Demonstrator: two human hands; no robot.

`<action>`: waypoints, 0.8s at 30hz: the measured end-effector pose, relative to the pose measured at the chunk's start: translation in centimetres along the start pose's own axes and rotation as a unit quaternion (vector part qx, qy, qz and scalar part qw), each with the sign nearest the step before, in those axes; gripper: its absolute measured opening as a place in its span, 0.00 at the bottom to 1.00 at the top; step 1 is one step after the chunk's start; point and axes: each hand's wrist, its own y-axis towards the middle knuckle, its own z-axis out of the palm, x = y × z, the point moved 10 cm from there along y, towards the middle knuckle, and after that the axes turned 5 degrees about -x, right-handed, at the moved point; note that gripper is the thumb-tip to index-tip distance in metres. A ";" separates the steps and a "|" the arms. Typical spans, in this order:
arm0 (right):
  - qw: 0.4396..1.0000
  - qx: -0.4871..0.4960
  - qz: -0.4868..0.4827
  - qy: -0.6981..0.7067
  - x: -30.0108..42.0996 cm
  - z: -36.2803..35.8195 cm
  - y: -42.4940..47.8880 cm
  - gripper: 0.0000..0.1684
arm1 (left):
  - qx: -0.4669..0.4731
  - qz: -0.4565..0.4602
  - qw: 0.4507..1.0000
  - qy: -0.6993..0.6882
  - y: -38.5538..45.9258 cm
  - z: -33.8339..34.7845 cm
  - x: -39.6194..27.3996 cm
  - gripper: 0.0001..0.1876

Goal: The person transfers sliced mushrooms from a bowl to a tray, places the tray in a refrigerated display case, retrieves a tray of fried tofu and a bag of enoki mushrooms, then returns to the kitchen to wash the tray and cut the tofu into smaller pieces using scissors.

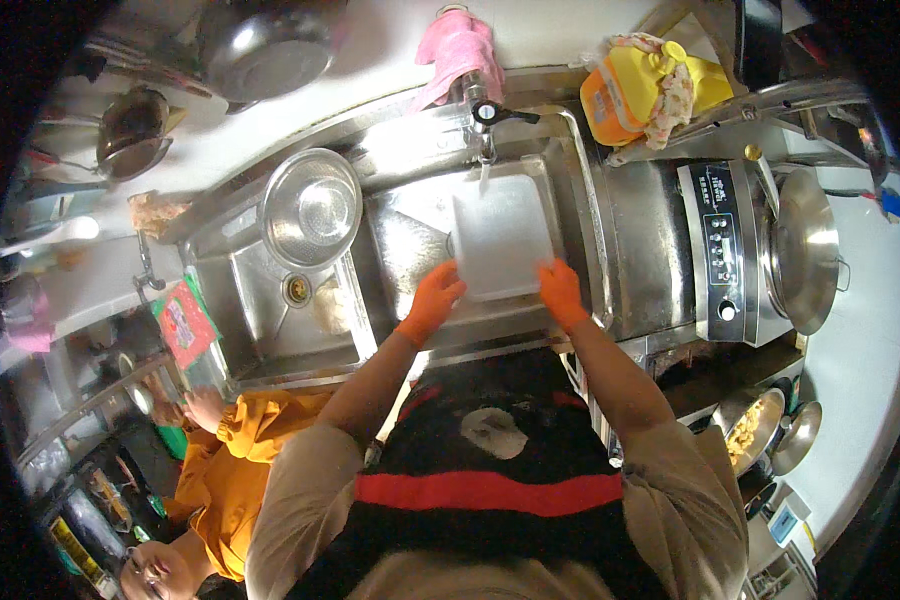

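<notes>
A pale translucent rectangular tray or lid [501,232] is held over the right basin of a steel double sink [409,289], below the faucet [487,142]. My left hand [433,298], in an orange glove, grips its near left edge. On the near right edge is my right hand [562,294], gloved in orange too. A thin stream seems to fall from the spout onto the far part of the tray. Fingertips under the tray are hidden.
A perforated steel colander [313,208] straddles the divider and left basin. To the right stand an induction cooker [724,247] with a large pan [806,251] and yellow jugs [641,90]. A pink cloth [461,49] hangs behind the faucet. A co-worker in an orange top [225,487] is at left.
</notes>
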 end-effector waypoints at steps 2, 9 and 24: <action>0.997 -0.017 -0.020 -0.076 -0.7 -0.4 0.8 0.15 | -0.110 0.081 0.987 0.089 0.0 -1.8 -5.0 0.23; 0.979 -0.038 0.051 0.195 2.7 8.7 2.3 0.11 | -0.232 0.592 0.688 0.349 -8.3 6.4 -37.3 0.26; 0.788 0.240 0.253 0.508 6.3 5.0 -4.8 0.21 | -0.194 0.394 0.796 0.417 -8.5 -0.6 -26.4 0.29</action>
